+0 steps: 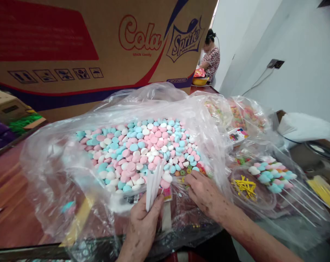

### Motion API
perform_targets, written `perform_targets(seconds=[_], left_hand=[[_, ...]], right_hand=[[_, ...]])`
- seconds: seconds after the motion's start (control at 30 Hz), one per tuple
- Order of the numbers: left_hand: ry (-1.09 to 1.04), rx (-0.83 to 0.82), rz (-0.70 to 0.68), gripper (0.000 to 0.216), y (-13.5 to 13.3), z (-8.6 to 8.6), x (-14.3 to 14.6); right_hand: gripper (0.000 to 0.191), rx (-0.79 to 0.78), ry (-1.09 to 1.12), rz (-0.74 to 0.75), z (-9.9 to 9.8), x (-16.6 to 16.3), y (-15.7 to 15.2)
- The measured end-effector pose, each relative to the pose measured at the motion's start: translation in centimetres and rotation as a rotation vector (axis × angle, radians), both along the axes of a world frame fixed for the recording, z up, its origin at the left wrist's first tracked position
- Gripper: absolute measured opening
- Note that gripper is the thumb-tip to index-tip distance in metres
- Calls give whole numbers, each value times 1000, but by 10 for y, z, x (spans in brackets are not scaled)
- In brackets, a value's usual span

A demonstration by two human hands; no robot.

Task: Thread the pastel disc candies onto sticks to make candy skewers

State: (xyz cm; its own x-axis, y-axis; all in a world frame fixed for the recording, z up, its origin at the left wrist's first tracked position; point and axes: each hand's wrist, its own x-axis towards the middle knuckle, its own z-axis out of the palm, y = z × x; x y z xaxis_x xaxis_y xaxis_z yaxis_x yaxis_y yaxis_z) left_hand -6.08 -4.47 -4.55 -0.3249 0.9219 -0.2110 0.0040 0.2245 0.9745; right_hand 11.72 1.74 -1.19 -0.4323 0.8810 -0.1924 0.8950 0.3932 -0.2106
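Observation:
A big clear plastic bag (pixel 58 160) lies open in front of me, full of pink, blue and white marshmallow candies (pixel 139 151). My left hand (pixel 143 225) is closed around a bunch of white sticks (pixel 154 185) that point up over the candies. My right hand (pixel 205 194) reaches into the bag's near right edge, its fingers curled down among small coloured ring candies (pixel 188 170). What the fingertips pinch is hidden.
Finished candy skewers (pixel 274 176) lie under plastic on the right, by a bowl with yellow twist ties (pixel 245 187) and a yellow packet (pixel 324 191). A large Cola/Sprite carton (pixel 99 47) stands behind. Another person (pixel 211 60) sits at the far end. Bags of coloured sweets (pixel 236 116) lie beyond.

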Motion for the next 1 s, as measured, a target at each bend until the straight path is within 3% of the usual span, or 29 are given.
perform_targets(seconds=[0.17,0.27,0.37,0.5,0.63,0.77,1.0], left_hand=[[51,-2,-85,30,-2,4,-1],[111,16,-165,30,-4,7,-3],[209,29,-289,26,-3,8,-7],[269,35,-427,35,-1,2,-9],[298,56,-424,37,0,-1,-9],[309,58,-394,36,1,5,-8],[329,79,-353,34,1,1,-7]], right_hand=[[26,124,62,50,-12,1,-1],[21,138,368,-57,-15,7,5],[6,-41,875,-272,-14,16,15],[16,-256,1271,-364,-16,20,24],[21,-306,1324,-371,-19,16,22],[19,-236,1223,-388,-16,13,16],[15,99,1072,-211,-8,10,10]])
